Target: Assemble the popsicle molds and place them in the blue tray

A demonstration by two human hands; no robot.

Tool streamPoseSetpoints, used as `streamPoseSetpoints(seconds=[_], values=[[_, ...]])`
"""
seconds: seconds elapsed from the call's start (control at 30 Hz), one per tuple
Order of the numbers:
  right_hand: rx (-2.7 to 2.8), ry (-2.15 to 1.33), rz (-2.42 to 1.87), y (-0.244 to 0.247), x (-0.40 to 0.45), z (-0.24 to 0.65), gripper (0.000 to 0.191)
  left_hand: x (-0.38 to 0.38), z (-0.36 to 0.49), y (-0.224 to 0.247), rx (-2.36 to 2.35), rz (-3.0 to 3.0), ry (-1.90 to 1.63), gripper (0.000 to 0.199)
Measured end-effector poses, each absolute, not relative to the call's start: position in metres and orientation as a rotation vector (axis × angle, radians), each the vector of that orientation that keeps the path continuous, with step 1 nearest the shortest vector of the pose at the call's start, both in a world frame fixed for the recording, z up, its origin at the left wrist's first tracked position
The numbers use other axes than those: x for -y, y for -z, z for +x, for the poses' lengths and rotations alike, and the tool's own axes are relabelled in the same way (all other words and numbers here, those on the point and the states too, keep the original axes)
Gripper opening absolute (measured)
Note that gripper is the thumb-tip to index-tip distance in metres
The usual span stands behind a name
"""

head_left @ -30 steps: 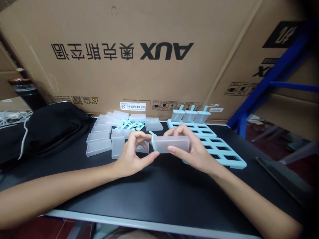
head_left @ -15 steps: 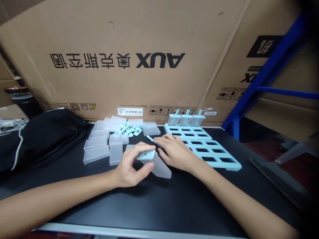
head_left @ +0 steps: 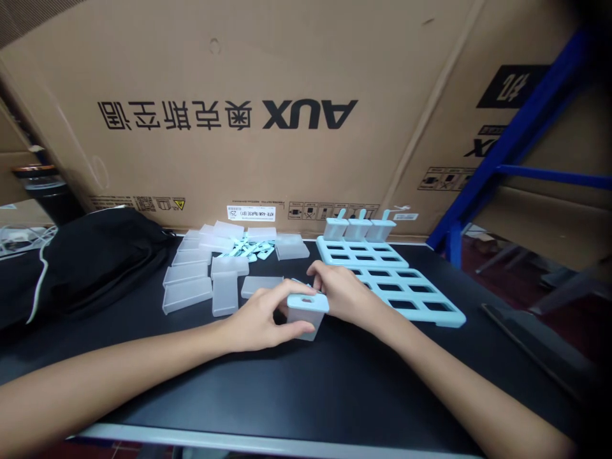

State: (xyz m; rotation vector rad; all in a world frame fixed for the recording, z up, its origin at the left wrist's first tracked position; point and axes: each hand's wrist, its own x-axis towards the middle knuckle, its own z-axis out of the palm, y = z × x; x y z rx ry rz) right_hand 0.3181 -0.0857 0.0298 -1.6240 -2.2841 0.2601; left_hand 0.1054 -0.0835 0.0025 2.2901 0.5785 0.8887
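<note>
My left hand [head_left: 265,319] grips a translucent mold cup [head_left: 306,322] with a light blue slotted lid [head_left: 308,302] on top. The cup stands upright over the black table. Just behind it, my right hand [head_left: 342,290] is closed, its fingertips on a small light blue stick [head_left: 301,282] that is mostly hidden behind my left fingers and the lid. One translucent cup [head_left: 261,287] lies behind my left hand. To the left lie several more cups [head_left: 187,294] around a pile of light blue sticks and lids [head_left: 258,248].
Two light blue racks [head_left: 430,296] with rectangular openings lie to the right; three assembled molds [head_left: 358,229] stand at the rear one. A black cloth bag [head_left: 105,261] and a dark bottle [head_left: 52,194] are at the left. Cardboard boxes [head_left: 239,166] rise behind, beside a blue frame [head_left: 516,146].
My left hand has moved right and turned the lidded cup from tilted to upright. My right hand has drawn the stick closer to it, its fingers now curled more.
</note>
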Motion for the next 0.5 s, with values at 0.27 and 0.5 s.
streamPoseSetpoints(seconds=[0.27,0.5], values=[[1.706,-0.465,-1.101,-0.065,0.102,0.33,0.011,0.083,0.108,-0.003,-0.641,2.199,-0.732,0.037],[1.836,-0.587,-0.888,-0.065,0.12,0.318,0.009,0.082,0.11,-0.003,-0.658,2.178,-0.729,0.033]])
